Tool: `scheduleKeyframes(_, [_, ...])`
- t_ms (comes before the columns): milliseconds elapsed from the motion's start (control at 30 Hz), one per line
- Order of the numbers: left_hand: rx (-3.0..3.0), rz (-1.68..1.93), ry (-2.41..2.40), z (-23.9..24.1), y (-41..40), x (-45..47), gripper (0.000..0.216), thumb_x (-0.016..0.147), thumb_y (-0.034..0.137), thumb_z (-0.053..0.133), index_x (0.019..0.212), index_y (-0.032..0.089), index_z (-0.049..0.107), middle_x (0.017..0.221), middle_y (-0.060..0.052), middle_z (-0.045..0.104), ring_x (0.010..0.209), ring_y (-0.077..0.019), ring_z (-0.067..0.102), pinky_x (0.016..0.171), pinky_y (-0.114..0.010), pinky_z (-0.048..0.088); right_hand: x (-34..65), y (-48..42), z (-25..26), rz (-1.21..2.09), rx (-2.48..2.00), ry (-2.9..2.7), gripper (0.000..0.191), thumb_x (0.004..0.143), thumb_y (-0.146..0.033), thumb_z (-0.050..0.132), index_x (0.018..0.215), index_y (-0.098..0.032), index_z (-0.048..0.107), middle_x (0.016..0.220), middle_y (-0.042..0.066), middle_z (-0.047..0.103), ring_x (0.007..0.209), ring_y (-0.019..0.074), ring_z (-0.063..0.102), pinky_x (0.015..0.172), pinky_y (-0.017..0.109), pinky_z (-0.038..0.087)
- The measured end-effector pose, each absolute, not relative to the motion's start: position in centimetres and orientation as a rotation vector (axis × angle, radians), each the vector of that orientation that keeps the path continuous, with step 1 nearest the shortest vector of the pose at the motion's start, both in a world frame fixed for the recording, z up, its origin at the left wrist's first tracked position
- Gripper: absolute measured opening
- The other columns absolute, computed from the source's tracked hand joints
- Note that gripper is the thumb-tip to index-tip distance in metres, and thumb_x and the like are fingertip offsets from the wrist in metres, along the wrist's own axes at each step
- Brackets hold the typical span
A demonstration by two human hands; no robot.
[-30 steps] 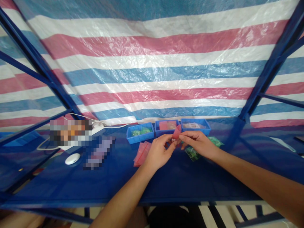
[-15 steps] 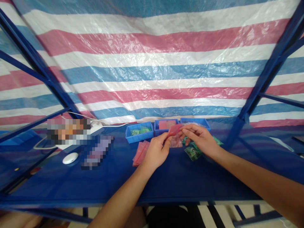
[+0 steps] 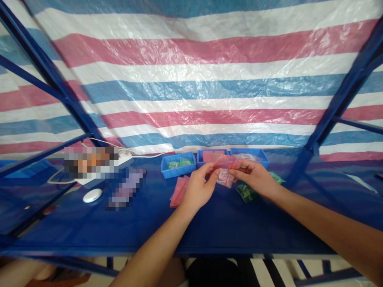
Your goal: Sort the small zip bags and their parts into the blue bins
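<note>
My left hand (image 3: 197,187) and my right hand (image 3: 254,177) both pinch a small translucent pink plastic bag (image 3: 225,170) and hold it just above the blue table (image 3: 209,227), in front of three blue trays. The left tray (image 3: 178,164) has green parts in it, the middle tray (image 3: 212,156) has pink bags, and the right tray (image 3: 250,154) has pale items. A stack of pink bags (image 3: 178,190) lies left of my left hand. Small green circuit boards (image 3: 245,192) lie under my right wrist.
A white mouse (image 3: 92,195) and a white cable lie at the left beside blurred-out items. Blue metal frame posts (image 3: 338,99) rise on both sides. A red, white and blue striped tarp (image 3: 191,79) closes off the back.
The pink bag has been spread out between my two hands and lifted slightly; it now hangs flat where it was a small folded piece between my fingertips before.
</note>
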State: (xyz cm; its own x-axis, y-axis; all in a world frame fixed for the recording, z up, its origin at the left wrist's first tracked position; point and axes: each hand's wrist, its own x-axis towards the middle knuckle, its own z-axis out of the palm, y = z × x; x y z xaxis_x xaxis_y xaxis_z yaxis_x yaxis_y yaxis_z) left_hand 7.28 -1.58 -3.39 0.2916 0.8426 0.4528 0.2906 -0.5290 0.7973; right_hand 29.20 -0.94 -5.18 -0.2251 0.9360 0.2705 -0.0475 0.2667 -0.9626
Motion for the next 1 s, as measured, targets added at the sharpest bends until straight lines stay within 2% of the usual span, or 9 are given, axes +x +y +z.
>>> scheduleKeyframes(167, [1.918, 1.284, 1.080, -4.0, -1.0, 7.2, 0.036, 0.096, 0.031, 0.066, 0.132, 0.023, 0.062, 0.123, -0.008, 0.074, 0.105, -0.0209, 0.071, 0.085, -0.030, 0.057, 29.5, -0.8, -4.6, 1.094, -0.896, -1.458, 0.029, 0.084, -0.044, 0.081, 0.104, -0.023, 0.075, 0.093, 0.003, 0.078, 0.074, 0.0193, 0.071, 0.069, 0.033, 0.058])
scheduleKeyframes(333, [1.781, 1.207, 0.961, -4.8, -0.4, 7.3, 0.050, 0.093, 0.033, 0.071, 0.139, 0.022, 0.052, 0.111, -0.008, 0.077, 0.097, -0.0215, 0.075, 0.087, -0.034, 0.059, 29.4, -0.9, -4.7, 1.150, -0.869, -1.432, 0.036, 0.083, -0.045, 0.081, 0.110, -0.021, 0.074, 0.103, 0.006, 0.079, 0.081, 0.0224, 0.073, 0.068, 0.034, 0.060])
scheduleKeyframes(467, [1.641, 1.187, 0.866, -5.0, -0.2, 7.5, 0.054, 0.086, 0.031, 0.079, 0.133, 0.021, 0.054, 0.102, -0.005, 0.077, 0.091, -0.0217, 0.076, 0.083, -0.033, 0.059, 29.4, -1.0, -5.0, 1.263, -0.837, -1.405, 0.039, 0.082, -0.042, 0.084, 0.115, -0.022, 0.073, 0.109, 0.006, 0.079, 0.091, 0.0239, 0.075, 0.075, 0.036, 0.064])
scheduleKeyframes(600, [1.500, 1.205, 0.838, -4.8, -0.2, 7.7, 0.052, 0.081, 0.028, 0.083, 0.125, 0.020, 0.055, 0.099, -0.004, 0.075, 0.085, -0.0195, 0.075, 0.077, -0.029, 0.059, 29.4, -1.1, -4.9, 1.296, -0.878, -1.417, 0.037, 0.082, -0.043, 0.084, 0.110, -0.021, 0.073, 0.103, 0.006, 0.079, 0.092, 0.0246, 0.076, 0.075, 0.036, 0.065])
scheduleKeyframes(767, [1.463, 1.119, 0.784, -4.6, -0.3, 7.7, 0.059, 0.080, 0.035, 0.084, 0.127, 0.021, 0.051, 0.097, -0.004, 0.075, 0.082, -0.0181, 0.073, 0.070, -0.026, 0.055, 29.7, -1.1, -4.2, 1.240, -0.927, -1.456, 0.037, 0.084, -0.047, 0.081, 0.107, -0.020, 0.072, 0.093, 0.007, 0.079, 0.082, 0.0248, 0.077, 0.064, 0.033, 0.064])
scheduleKeyframes(833, [1.502, 1.135, 0.805, -4.7, -0.3, 7.5, 0.061, 0.084, 0.039, 0.082, 0.133, 0.021, 0.049, 0.103, -0.006, 0.075, 0.083, -0.0176, 0.073, 0.069, -0.024, 0.053, 30.2, -0.8, -3.7, 1.180, -0.947, -1.471, 0.043, 0.083, -0.047, 0.081, 0.116, -0.021, 0.070, 0.091, 0.006, 0.079, 0.078, 0.0256, 0.077, 0.061, 0.034, 0.064])
scheduleKeyframes(933, [1.593, 1.227, 0.929, -5.0, 0.0, 7.0, 0.062, 0.089, 0.040, 0.076, 0.140, 0.023, 0.045, 0.115, -0.009, 0.072, 0.085, -0.0162, 0.072, 0.071, -0.025, 0.053, 31.2, 0.1, -2.9, 1.010, -0.984, -1.431, 0.077, 0.081, -0.042, 0.083, 0.149, -0.029, 0.052, 0.084, 0.001, 0.079, 0.068, 0.0246, 0.076, 0.060, 0.038, 0.066])
scheduleKeyframes(967, [1.630, 1.248, 0.971, -5.1, 0.2, 6.8, 0.060, 0.091, 0.040, 0.075, 0.140, 0.023, 0.045, 0.117, -0.010, 0.072, 0.085, -0.0157, 0.071, 0.072, -0.026, 0.054, 31.6, 0.4, -2.6, 0.965, -0.992, -1.424, 0.083, 0.081, -0.041, 0.083, 0.154, -0.031, 0.046, 0.083, 0.000, 0.079, 0.067, 0.0249, 0.076, 0.062, 0.040, 0.067])
scheduleKeyframes(1000, [1.666, 1.260, 1.007, -5.2, 0.3, 6.6, 0.057, 0.092, 0.040, 0.073, 0.140, 0.023, 0.046, 0.117, -0.009, 0.072, 0.083, -0.0153, 0.071, 0.072, -0.026, 0.054, 31.9, 0.9, -2.2, 0.938, -1.008, -1.438, 0.081, 0.081, -0.040, 0.083, 0.154, -0.031, 0.048, 0.085, 0.001, 0.079, 0.069, 0.0256, 0.077, 0.064, 0.041, 0.068])
